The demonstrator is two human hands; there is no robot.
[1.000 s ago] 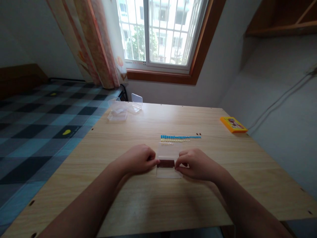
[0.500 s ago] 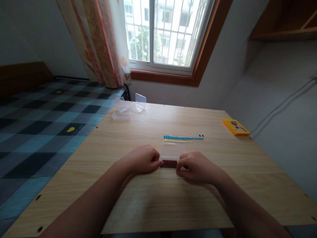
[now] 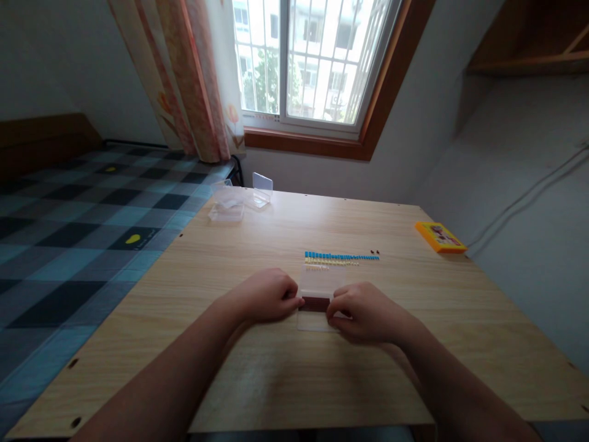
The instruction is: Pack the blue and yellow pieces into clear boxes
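Observation:
A small clear plastic box [image 3: 317, 285] with a dark brown strip of small pieces [image 3: 315, 302] inside lies on the wooden table [image 3: 257, 368], in front of me. My left hand [image 3: 267, 294] pinches the box's left side, fingers curled. My right hand [image 3: 365, 312] grips its right side the same way. Just beyond the box lie a row of small blue pieces [image 3: 340, 255] and a shorter row of pale yellow pieces [image 3: 329, 263], with two dark pieces [image 3: 374, 252] at the right end.
Two clear plastic boxes [image 3: 227, 205] and an upright clear lid [image 3: 262, 187] stand at the table's far left corner. A yellow box [image 3: 439, 237] lies at the far right. A checked bed [image 3: 69, 245] borders the table on the left; a wall is on the right.
Both hands have stayed on the clear box, drawing slightly closer together over the brown strip. The camera view has shifted a little.

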